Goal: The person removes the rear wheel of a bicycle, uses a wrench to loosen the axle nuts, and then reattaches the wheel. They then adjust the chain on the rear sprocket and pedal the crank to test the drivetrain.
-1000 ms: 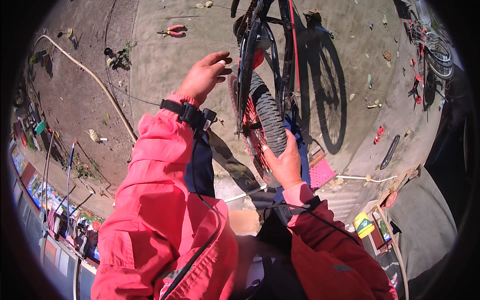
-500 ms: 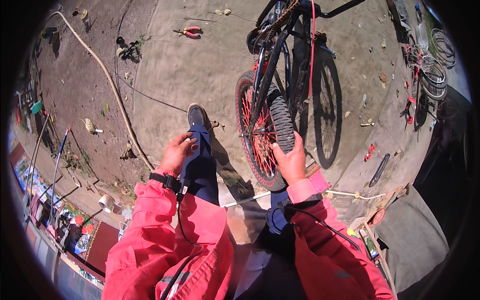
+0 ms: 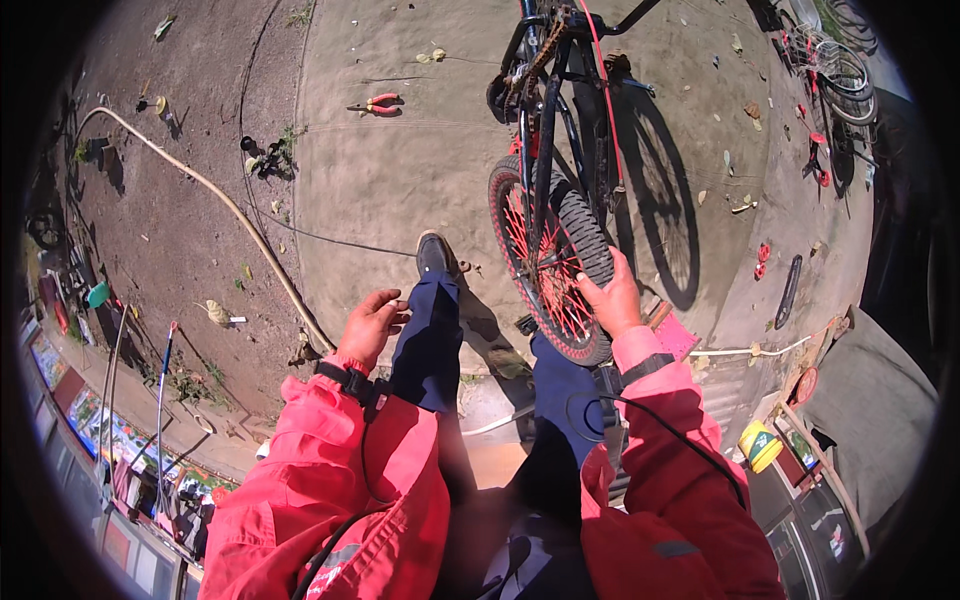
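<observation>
A black bicycle frame [image 3: 549, 130] stands ahead of me, with a red-spoked wheel [image 3: 553, 275] toward my legs. My right hand [image 3: 613, 296] grips the black knobby tyre [image 3: 583, 232] on its right side, thumb toward the spokes and the other fingers partly hidden behind the tread. My left hand [image 3: 371, 326] hangs in the air above my left leg, loosely curled with fingers apart, and nothing shows in it. Red-handled pliers [image 3: 378, 104] lie on the ground cloth beyond it.
A tan hose [image 3: 215, 165] curves along the left. A brown ground cloth [image 3: 400, 180] lies under the bicycle. On the right are a dark strip-shaped piece [image 3: 789, 291], small red parts [image 3: 763, 260], and a yellow bucket [image 3: 760, 447]. Wheels and wire [image 3: 840, 75] lie at far right.
The whole view has shifted, with the ground things sliding in it. My right hand remains on the tyre. The left hand remains off to the side, its fingers a little straighter.
</observation>
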`<state>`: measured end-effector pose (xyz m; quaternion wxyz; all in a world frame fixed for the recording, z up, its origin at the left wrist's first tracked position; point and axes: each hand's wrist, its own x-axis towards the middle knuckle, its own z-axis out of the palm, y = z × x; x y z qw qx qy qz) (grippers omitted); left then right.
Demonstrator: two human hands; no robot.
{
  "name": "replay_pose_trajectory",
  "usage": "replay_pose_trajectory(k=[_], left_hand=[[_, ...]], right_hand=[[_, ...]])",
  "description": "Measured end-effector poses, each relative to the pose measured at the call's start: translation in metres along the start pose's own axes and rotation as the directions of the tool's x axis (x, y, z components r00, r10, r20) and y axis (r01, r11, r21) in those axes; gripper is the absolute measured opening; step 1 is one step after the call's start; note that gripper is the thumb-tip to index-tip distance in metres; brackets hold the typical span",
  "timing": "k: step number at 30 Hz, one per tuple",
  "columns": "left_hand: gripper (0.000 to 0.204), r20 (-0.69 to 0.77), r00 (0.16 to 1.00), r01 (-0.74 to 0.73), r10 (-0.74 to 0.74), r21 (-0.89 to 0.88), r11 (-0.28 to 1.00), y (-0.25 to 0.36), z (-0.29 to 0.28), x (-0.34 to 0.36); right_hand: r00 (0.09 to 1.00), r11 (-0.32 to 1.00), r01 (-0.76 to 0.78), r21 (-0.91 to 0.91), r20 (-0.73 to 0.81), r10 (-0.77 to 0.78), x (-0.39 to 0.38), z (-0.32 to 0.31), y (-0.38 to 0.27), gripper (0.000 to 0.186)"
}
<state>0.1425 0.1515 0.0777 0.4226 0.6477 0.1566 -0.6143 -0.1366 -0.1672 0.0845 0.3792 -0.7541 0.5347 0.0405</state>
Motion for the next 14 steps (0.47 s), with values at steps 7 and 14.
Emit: replay_pose_trajectory(k=[7,14], left_hand=[[0.039,-0.027,0.998,0.062,-0.059,0.141,0.988,-0.025,0.0,-0.035],[0.041,-0.026,0.993,0.121,-0.118,0.299,0.947,-0.031,0.053,-0.052]], right_hand=[[0.999,0.999,-0.034,0.022,0.033,0.033,-0.001,-0.006,-0.009,0.085],[0.998,0.948,-0.029,0.316,-0.042,0.045,-0.019,-0.021,0.01,0.097]])
